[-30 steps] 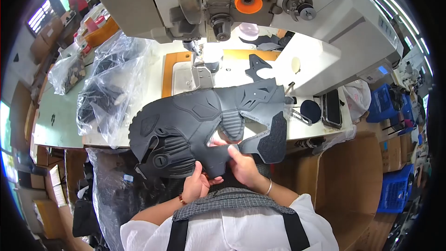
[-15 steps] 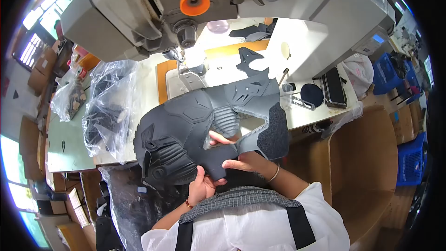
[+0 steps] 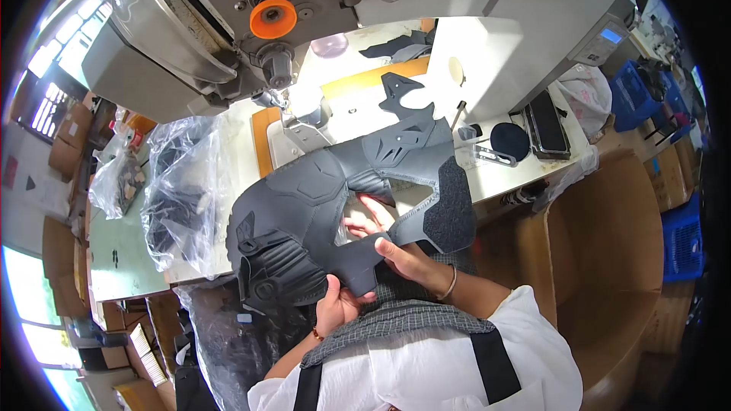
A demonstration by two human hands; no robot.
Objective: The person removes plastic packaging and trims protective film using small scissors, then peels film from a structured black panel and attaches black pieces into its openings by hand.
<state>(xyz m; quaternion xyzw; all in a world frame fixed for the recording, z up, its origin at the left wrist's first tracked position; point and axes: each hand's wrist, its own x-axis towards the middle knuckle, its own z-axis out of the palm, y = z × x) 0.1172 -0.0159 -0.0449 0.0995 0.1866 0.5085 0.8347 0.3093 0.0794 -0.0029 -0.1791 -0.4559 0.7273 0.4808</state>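
Observation:
A large black moulded panel (image 3: pixel 301 196), with ribbed sections and angular cut-outs, lies tilted across the table's front edge. My left hand (image 3: pixel 343 308) pinches its lower tab, thumb on top and fingers beneath. Beside it, my right hand (image 3: pixel 403 259) holds the panel's inner edge loosely. Its thumb lies over the narrow strip, and spread fingers show through the opening from underneath. Behind the panel stands a sewing machine (image 3: pixel 525 7), its needle area (image 3: pixel 285 110) near the panel's upper edge. A small black cut piece (image 3: pixel 400 95) touches or overlaps the panel's top end.
Clear plastic bags with dark pieces (image 3: pixel 179 205) lie on the left of the table. At right are a black round pad (image 3: pixel 509 142) and an oblong black case (image 3: pixel 547 125). A large cardboard box (image 3: pixel 609 251) stands at my right, with a blue crate (image 3: pixel 681 240) beyond.
My right fingers have spread and reach further up through the opening, while the thumb has shifted up off the tab. My left grip stays. The camera view has shifted slightly.

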